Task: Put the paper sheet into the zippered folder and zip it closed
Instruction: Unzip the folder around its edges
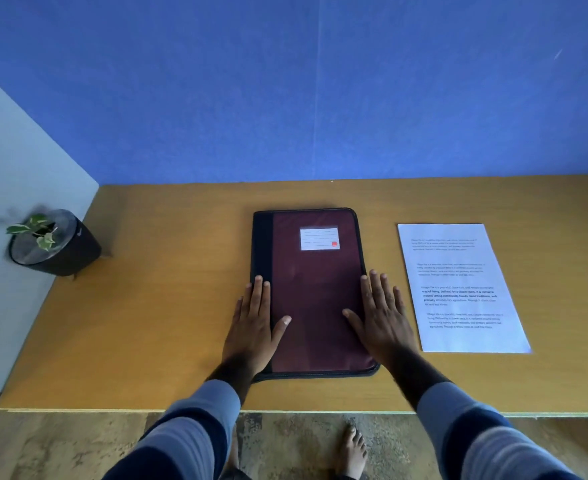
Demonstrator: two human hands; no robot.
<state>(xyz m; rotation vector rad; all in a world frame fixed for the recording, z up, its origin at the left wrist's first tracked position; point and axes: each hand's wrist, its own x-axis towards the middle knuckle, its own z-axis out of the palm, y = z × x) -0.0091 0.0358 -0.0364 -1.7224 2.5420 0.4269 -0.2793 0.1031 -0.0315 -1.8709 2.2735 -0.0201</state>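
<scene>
A maroon zippered folder (315, 289) with a black spine and a white label lies closed in the middle of the wooden table (167, 306). My left hand (254, 323) rests flat across the folder's left edge, fingers spread. My right hand (380, 313) lies flat across its right edge, fingers apart too. Neither hand holds anything. A white paper sheet (458, 289) with printed text lies flat on the table, just right of the folder and of my right hand.
A small potted plant (55, 242) in a black pot stands at the table's far left corner. A blue wall panel runs behind the table. The table's front edge is close to me, with a bare foot (351, 452) on the floor below.
</scene>
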